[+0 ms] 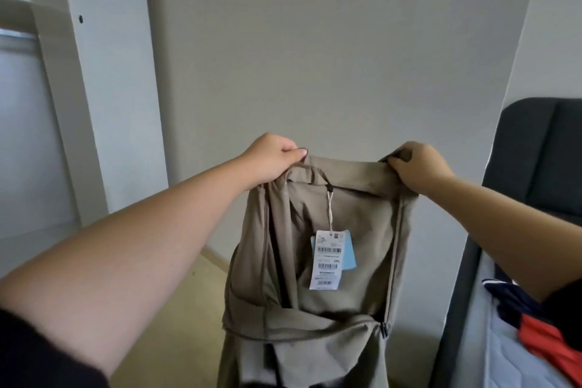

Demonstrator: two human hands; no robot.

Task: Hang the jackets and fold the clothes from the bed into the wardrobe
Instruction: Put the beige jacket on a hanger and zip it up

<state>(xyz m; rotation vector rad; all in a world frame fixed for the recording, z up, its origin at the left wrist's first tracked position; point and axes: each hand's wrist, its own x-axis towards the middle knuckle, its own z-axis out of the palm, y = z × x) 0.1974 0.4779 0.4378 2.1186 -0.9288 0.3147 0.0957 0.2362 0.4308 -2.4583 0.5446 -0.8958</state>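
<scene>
Two hands, left hand [271, 157] and right hand [419, 167], one beige jacket [356, 230], one tag [327, 260], one bed [516, 350].

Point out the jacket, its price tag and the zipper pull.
jacket [356, 230]: head view, on the inner back lining below the collar.
price tag [327, 261]: head view, on the white card's barcoded face.
zipper pull [384, 329]: head view, on the dark metal pull at the right front edge.

wardrobe [78, 104] left; bed [519, 340] right; jacket [330, 261] between
</scene>
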